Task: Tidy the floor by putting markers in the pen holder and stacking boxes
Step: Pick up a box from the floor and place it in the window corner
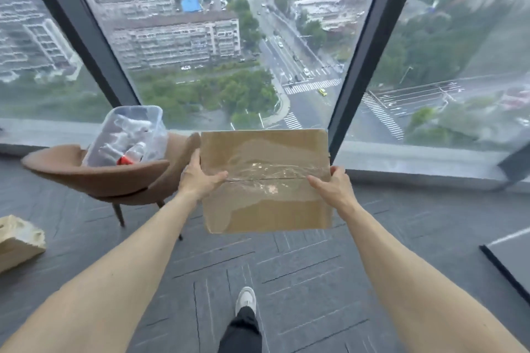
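A brown cardboard box, sealed across its top with clear tape, is held in the air in front of me above the grey carpet. My left hand grips its left edge with the thumb on top. My right hand grips its right edge the same way. Both arms are stretched forward. No markers or pen holder are in sight.
A brown chair stands at the left with a clear plastic bin of bottles on its seat. A pale block lies on the floor at far left. Floor-to-ceiling windows run ahead. My shoe is below.
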`<control>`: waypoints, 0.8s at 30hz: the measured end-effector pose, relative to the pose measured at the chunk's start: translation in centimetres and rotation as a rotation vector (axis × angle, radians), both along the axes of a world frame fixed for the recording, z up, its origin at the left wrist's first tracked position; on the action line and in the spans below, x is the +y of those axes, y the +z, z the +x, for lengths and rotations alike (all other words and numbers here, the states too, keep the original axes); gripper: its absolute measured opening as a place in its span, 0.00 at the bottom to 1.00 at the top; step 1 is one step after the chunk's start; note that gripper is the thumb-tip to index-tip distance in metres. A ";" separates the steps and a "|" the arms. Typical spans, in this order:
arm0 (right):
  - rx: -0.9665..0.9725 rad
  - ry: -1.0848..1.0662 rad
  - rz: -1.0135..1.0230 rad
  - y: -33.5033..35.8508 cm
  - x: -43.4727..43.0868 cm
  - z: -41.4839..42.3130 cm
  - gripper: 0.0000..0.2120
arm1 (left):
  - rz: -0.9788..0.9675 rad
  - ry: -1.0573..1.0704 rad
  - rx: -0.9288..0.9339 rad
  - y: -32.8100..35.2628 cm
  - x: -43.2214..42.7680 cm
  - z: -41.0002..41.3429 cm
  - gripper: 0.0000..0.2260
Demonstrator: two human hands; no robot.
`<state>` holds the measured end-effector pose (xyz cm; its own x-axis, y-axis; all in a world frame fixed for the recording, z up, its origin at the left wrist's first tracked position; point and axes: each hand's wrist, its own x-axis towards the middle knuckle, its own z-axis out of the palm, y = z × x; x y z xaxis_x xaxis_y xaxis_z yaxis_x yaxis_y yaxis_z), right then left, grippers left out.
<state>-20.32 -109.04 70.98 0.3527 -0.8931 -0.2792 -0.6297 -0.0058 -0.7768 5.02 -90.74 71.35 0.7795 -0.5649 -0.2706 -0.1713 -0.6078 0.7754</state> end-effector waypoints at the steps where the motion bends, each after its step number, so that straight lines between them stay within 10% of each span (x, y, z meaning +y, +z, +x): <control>1: -0.002 -0.045 -0.005 0.4 -1.4 -1.8 0.32 | -0.018 -0.054 -0.009 0.4 -2.6 -1.1 0.48; 24: 0.102 -0.850 -0.038 1.1 -29.2 -30.8 0.34 | -0.106 -0.923 0.103 1.6 -54.7 -25.3 0.40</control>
<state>-51.10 -138.27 72.11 -0.4661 -0.8523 -0.2373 -0.4989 0.4747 -0.7251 -20.24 -145.40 72.96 -0.0145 -0.9742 -0.2253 -0.4786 -0.1910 0.8570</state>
